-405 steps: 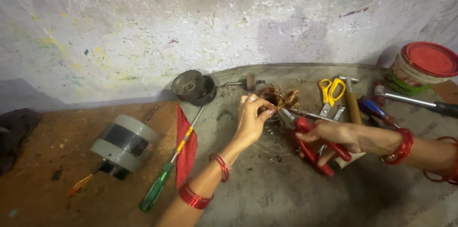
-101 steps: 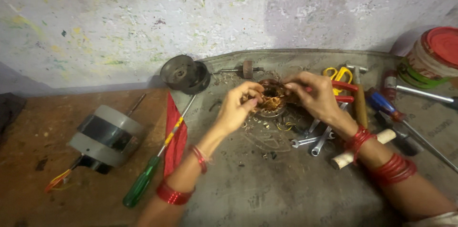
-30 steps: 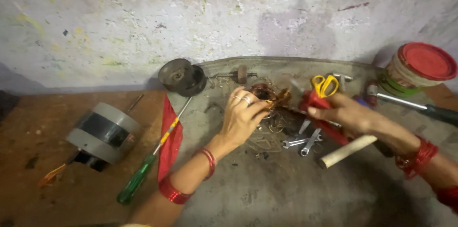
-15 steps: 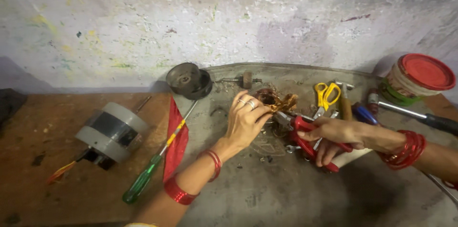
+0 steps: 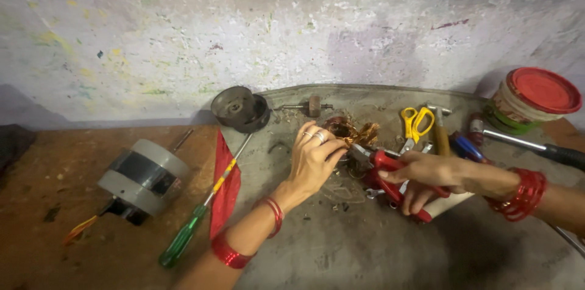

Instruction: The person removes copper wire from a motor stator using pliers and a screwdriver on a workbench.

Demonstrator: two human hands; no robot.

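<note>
Two hands at work over a grey slab on the desk (image 5: 341, 253). Left hand (image 5: 314, 159): fingers curled down onto a tangled copper wire coil (image 5: 350, 132), gripping it at its near edge. Right hand (image 5: 426, 175): closed around the red handles of pliers (image 5: 381, 165), whose nose points at the coil, just beside the left fingertips.

Around the coil: yellow-handled scissors (image 5: 415, 122), a wooden-handled tool (image 5: 442, 139), a blue-handled tool (image 5: 466, 146), small spanners partly hidden under the right hand. Behind: a dark round metal cap (image 5: 239, 108) by the wall. Left: a green-handled screwdriver (image 5: 198, 217) lying across a red cloth (image 5: 224, 186); beyond them, a grey cylindrical motor housing (image 5: 141, 175), well apart.

Containers: one tub with a red lid (image 5: 539, 96), far right, closed, contents unseen
</note>
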